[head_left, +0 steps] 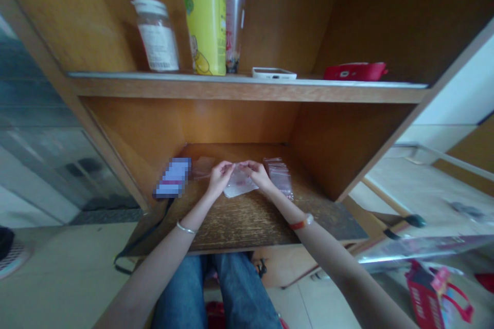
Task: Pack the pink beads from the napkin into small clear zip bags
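Both hands meet over a clear plastic bag (240,183) on the worn wooden desk (247,221). My left hand (221,177) pinches the bag's upper left edge, fingers closed. At the upper right edge, my right hand (256,171) pinches it too, its fingertips close to the left ones. Something faint and pinkish shows through the bag, too blurred to name. Right of my right hand lies a pile of flat clear zip bags (279,177). Another thin clear bag (203,167) lies flat to the left of my left hand.
A blurred-out phone (172,178) with a dark strap (152,229) lies at the desk's left. The shelf above holds a white-capped jar (157,36), a yellow bottle (206,20), a tumbler (234,15), a white phone-like item (274,74) and a red case (355,71).
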`<act>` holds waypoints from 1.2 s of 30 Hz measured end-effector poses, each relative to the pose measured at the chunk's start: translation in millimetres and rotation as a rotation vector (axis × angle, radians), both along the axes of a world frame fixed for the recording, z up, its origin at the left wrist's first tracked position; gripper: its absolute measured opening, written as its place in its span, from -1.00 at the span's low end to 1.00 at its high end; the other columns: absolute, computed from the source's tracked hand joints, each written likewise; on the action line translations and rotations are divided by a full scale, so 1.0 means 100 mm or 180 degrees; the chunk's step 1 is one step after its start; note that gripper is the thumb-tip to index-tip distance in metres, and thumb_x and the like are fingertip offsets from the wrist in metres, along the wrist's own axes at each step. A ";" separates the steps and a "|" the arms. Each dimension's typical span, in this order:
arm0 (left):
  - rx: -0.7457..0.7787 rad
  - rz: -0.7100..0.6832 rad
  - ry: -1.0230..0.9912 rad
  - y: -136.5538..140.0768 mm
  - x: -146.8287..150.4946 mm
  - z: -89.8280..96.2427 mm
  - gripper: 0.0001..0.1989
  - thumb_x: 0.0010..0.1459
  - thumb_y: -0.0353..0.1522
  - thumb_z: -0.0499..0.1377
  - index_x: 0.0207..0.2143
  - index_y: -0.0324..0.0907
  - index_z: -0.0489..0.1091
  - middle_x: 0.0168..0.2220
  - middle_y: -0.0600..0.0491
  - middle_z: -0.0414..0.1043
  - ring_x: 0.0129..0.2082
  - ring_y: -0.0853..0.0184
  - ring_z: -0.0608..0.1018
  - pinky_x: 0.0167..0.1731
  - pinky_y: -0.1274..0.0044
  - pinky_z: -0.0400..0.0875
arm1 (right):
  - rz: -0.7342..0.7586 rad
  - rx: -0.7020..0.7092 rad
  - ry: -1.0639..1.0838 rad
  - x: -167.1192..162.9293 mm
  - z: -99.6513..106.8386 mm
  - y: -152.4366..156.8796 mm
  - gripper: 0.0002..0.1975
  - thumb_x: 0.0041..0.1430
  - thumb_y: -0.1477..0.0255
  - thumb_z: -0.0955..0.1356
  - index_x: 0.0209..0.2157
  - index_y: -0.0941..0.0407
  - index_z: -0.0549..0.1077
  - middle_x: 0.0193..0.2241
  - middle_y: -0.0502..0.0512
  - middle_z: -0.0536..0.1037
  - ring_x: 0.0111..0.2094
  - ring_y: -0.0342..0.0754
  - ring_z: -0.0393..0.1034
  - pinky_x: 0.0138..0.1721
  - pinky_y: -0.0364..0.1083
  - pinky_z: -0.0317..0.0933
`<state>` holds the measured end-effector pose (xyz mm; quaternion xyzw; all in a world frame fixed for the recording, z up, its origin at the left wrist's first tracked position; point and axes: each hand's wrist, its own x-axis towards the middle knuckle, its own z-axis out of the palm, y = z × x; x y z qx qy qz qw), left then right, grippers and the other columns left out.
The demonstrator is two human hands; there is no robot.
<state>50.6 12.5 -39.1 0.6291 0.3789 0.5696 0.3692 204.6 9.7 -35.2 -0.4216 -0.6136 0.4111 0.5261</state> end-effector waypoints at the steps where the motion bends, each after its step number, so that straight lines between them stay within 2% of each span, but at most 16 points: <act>1: 0.0005 0.0005 0.0000 0.01 0.00 -0.01 -0.72 0.06 -0.15 0.16 -0.43 -0.20 0.39 -0.49 0.07 0.43 -0.45 0.34 0.47 -0.41 0.53 0.34 | -0.0012 -0.0013 0.0016 0.00 -0.01 0.01 -0.74 -0.01 0.25 0.36 -0.35 0.15 0.48 -0.41 0.07 0.55 -0.45 -0.10 0.39 -0.47 -0.16 0.26; 10: -0.0114 0.0005 -0.0193 0.00 0.01 0.01 -0.74 0.02 -0.18 0.20 -0.45 -0.22 0.40 -0.48 0.06 0.45 -0.44 0.36 0.48 -0.37 0.55 0.34 | -0.0091 -0.0049 0.0204 0.00 -0.04 0.05 -0.76 -0.08 0.26 0.40 -0.43 0.15 0.52 -0.42 0.07 0.56 -0.43 -0.09 0.39 -0.40 -0.14 0.24; 19: -0.0275 0.0003 -0.0429 -0.05 0.03 0.05 -0.73 -0.03 -0.19 0.25 -0.43 -0.23 0.40 -0.47 0.06 0.47 -0.45 0.37 0.49 -0.40 0.55 0.35 | -0.0216 -0.0214 0.0371 0.03 -0.03 0.06 -0.69 -0.07 0.22 0.39 -0.36 0.18 0.48 -0.49 0.02 0.49 -0.57 -0.22 0.24 -0.53 -0.21 0.09; 29: -0.0171 -0.0131 -0.0222 0.06 0.02 -0.09 -0.72 0.02 -0.17 0.21 -0.40 -0.23 0.43 -0.46 0.05 0.45 -0.45 0.37 0.47 -0.41 0.55 0.34 | -0.0164 -0.0162 0.0347 -0.01 -0.04 0.04 -0.67 -0.09 0.18 0.41 -0.40 0.17 0.48 -0.41 0.11 0.55 -0.44 -0.09 0.39 -0.42 -0.14 0.23; 36: -0.0083 -0.0110 -0.0034 0.03 0.00 -0.03 -0.77 0.03 -0.22 0.20 -0.42 -0.23 0.43 -0.49 0.05 0.45 -0.47 0.36 0.47 -0.40 0.54 0.34 | -0.0010 -0.0056 0.0122 -0.03 -0.04 0.03 -0.72 -0.07 0.24 0.42 -0.37 0.16 0.52 -0.38 0.11 0.57 -0.37 -0.09 0.43 -0.29 -0.13 0.26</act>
